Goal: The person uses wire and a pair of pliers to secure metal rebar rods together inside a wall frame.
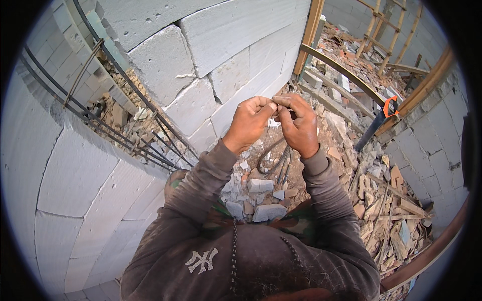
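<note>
We see matt, lightly pitted aerated-concrete blocks (228, 35) across the upper left, dark metal reinforcing bars (88, 22) beside them, a bare wooden post (310, 30) at upper right, an orange plastic saw handle (386, 108) at right, rough broken rubble (268, 213) at centre, and a matt, dusty cloth sweatshirt (271, 256) below.

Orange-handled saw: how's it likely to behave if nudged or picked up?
Probably tips or slides if nudged: the saw stands tilted, handle up, with loose rubble near its lower end. Likely somewhat springy, given the long, slim blade. The looped handle should suit a secure hold.
</note>
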`<state>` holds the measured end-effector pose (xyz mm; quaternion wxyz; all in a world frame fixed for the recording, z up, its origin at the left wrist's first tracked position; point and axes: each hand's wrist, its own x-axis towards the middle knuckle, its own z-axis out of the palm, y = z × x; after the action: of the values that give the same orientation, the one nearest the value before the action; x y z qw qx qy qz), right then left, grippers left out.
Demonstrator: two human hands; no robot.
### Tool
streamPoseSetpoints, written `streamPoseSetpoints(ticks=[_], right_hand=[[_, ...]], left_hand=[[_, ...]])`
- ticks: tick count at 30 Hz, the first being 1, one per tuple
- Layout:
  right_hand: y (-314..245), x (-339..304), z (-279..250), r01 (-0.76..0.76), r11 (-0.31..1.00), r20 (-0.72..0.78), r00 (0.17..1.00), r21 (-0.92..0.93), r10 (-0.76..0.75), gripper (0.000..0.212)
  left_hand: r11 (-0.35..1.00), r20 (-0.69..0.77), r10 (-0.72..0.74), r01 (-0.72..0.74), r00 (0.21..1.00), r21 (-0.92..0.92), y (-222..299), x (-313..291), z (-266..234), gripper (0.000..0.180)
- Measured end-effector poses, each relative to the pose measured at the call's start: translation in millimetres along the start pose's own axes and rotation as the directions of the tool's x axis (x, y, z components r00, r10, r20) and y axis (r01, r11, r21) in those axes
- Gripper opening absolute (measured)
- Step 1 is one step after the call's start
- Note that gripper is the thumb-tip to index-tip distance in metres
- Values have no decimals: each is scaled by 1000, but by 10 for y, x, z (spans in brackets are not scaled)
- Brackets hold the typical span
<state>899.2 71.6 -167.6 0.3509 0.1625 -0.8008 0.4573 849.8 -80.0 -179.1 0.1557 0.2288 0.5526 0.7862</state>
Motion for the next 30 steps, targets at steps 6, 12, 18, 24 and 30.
streamPoseSetpoints(ticks=[6,12,18,24,30], right_hand=[[9,-128,-58,-266,907,225,954,326,199,77],[400,-443,-74,-581,808,729,597,104,335,41],[415,-195,-565,-684,323,508,714,654,482,17],[327,-257,-632,-539,769,117,837,344,535,22],[244,-336,-774,-552,493,420,833,673,359,17]], left_hand=[[990,-153,74,-92,985,-112,168,64,-90,14],[861,-463,358,-479,811,-174,638,87,-532,11],[741,-595,511,-669,621,-62,1211,-226,-904,16],[658,-362,745,-706,560,263,1528,-582,-1015,18],[708,-392,649,-706,652,-2,1693,-982,-1264,15]])
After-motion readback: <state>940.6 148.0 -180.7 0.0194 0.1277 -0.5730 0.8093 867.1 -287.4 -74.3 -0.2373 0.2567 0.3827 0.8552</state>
